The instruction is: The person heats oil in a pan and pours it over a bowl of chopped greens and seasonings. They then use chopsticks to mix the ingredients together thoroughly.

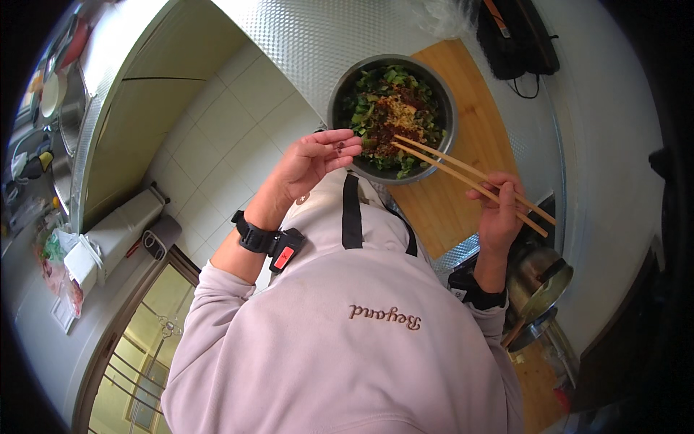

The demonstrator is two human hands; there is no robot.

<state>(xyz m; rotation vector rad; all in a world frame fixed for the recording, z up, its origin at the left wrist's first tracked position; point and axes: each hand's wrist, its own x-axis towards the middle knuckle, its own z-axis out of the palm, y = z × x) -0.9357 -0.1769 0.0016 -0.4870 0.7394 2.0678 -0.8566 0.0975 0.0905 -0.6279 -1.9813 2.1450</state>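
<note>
A metal bowl (332,103) holds chopped green leaves (364,108) topped with dark red-brown flakes (393,130) and a yellowish minced seasoning (400,113). At its near left rim, my left hand (320,158) is turned palm up, fingers slightly curled. It holds a few small dark bits (339,146) on its fingers; they are too small to name surely. In my right hand (499,209) is a pair of wooden chopsticks (450,166). Their tips are over the seasoning inside the bowl, close together; whether they touch the food I cannot tell.
The bowl stands partly on a wooden cutting board (434,211), on a textured metallic counter (287,38). A black bag (515,43) and clear plastic (444,16) lie beyond. At right is a metal pot (534,276). Cabinets (157,81) and a white bin (122,233) stand left.
</note>
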